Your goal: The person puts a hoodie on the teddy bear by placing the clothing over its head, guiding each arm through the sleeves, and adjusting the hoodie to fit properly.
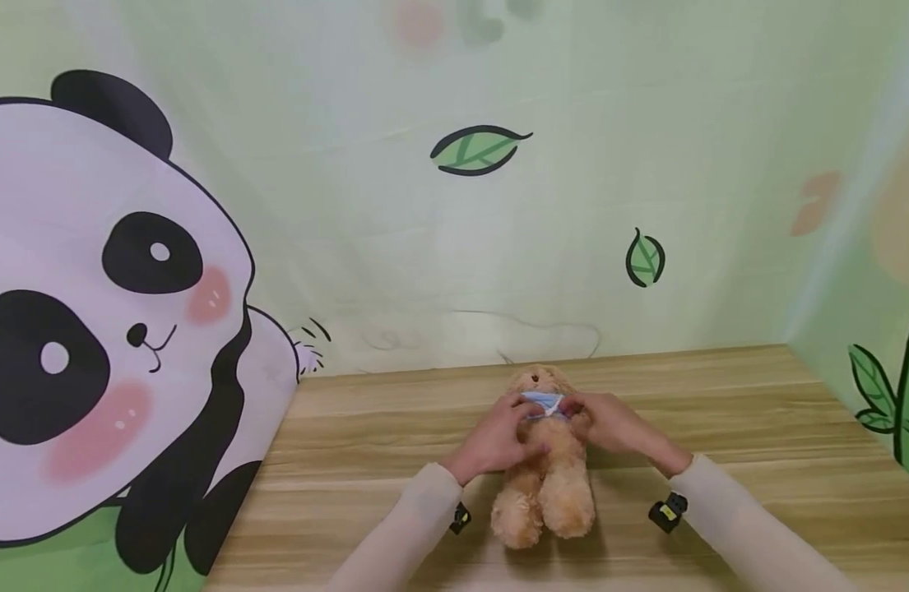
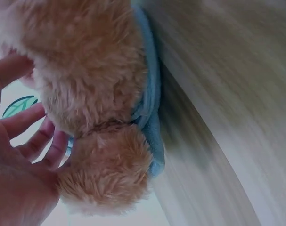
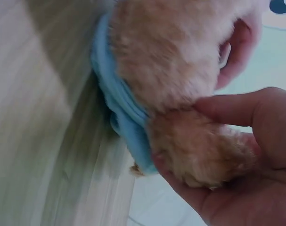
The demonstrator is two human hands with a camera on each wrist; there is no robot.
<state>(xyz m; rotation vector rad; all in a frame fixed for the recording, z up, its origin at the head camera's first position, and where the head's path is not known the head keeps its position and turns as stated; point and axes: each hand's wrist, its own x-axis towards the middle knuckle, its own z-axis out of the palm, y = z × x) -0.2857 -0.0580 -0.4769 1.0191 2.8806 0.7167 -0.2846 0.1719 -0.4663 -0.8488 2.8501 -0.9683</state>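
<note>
A fluffy tan plush toy (image 1: 565, 444) lies on its back on the wooden table, head toward the wall, with blue cloth (image 1: 540, 400) at its neck. My left hand (image 1: 496, 436) rests on the toy's chest side, fingers loosely bent at the cloth; the left wrist view shows this hand (image 2: 25, 155) with spread fingers beside the fur (image 2: 95, 70). On the other side, my right hand (image 1: 609, 421) is at the cloth's edge. In the right wrist view its thumb and fingers (image 3: 246, 155) grip the toy's arm (image 3: 194, 146), beside the blue cloth (image 3: 119, 99).
The wooden table (image 1: 380, 427) meets a pale green wall cloth printed with leaves (image 1: 478, 151). A large printed panda (image 1: 165, 329) fills the left side. A small black device (image 1: 667, 511) is at the right wrist and another (image 1: 461, 518) at the left.
</note>
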